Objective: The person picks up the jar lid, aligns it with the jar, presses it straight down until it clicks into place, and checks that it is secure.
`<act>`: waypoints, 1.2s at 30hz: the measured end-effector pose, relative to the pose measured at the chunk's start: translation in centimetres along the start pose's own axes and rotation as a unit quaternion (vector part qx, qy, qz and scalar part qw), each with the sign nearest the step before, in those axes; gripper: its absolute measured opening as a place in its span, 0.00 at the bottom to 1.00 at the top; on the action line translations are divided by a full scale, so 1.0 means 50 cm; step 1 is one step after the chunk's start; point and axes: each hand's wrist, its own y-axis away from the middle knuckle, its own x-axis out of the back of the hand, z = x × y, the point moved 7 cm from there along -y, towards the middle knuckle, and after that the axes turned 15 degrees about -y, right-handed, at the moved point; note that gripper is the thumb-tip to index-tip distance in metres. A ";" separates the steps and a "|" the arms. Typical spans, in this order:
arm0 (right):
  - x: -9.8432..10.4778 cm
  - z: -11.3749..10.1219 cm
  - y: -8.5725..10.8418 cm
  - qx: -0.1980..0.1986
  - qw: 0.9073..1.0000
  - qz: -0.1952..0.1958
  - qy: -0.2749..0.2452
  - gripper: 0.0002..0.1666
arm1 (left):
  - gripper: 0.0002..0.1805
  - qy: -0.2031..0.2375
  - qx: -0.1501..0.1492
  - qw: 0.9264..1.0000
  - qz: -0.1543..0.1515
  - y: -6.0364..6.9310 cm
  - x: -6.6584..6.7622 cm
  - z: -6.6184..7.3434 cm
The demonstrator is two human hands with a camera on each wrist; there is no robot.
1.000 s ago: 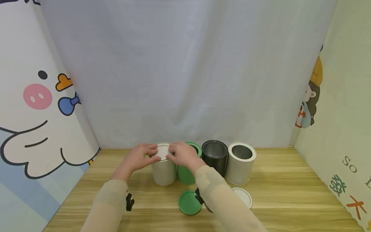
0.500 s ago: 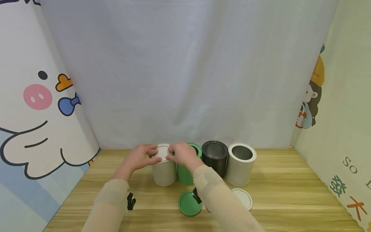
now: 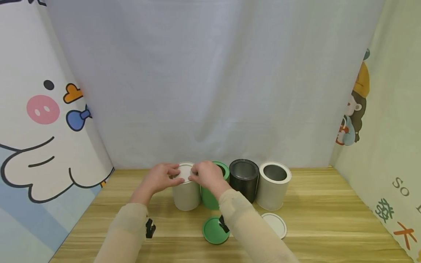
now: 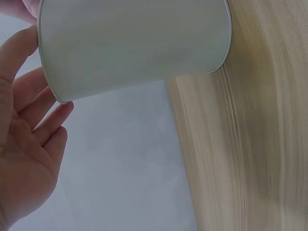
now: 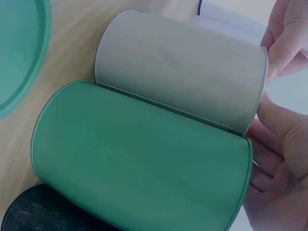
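A light grey-white can [image 3: 186,197] stands at the left end of a row of cans, its pale lid [image 3: 185,173] on top. My left hand [image 3: 158,179] touches the lid's left rim with relaxed, slightly bent fingers and thumb. From the right, my right hand [image 3: 208,176] rests its thumb and fingertips on the same lid, partly covering the green can [image 3: 210,199]. In the left wrist view, the left hand [image 4: 31,154] lies at the can's [image 4: 130,45] top edge. The right wrist view has the right hand [image 5: 284,168] beside the tops of both cans.
Right of the green can stand a black can [image 3: 243,179] and another white can [image 3: 271,193], both uncovered. A green lid [image 3: 213,232] and a white lid [image 3: 276,224] lie on the wooden table [image 3: 329,219] in front. A pale cloth [image 3: 210,84] hangs behind.
Both hands keep nearly the same place on the lid. The right forearm has shifted slightly to the left, the left forearm slightly to the right.
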 end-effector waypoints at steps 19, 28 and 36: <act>-0.002 0.007 -0.001 0.033 0.999 0.015 0.022 0.26 | 0.27 -0.015 -0.007 1.000 0.004 0.002 -0.002 0.004; 0.000 0.007 -0.003 0.048 0.999 0.016 0.015 0.27 | 0.27 -0.020 -0.021 1.000 0.004 -0.002 -0.004 0.003; 0.002 0.004 -0.005 0.052 0.999 0.010 0.013 0.26 | 0.27 -0.016 -0.023 1.000 0.008 -0.004 -0.004 0.001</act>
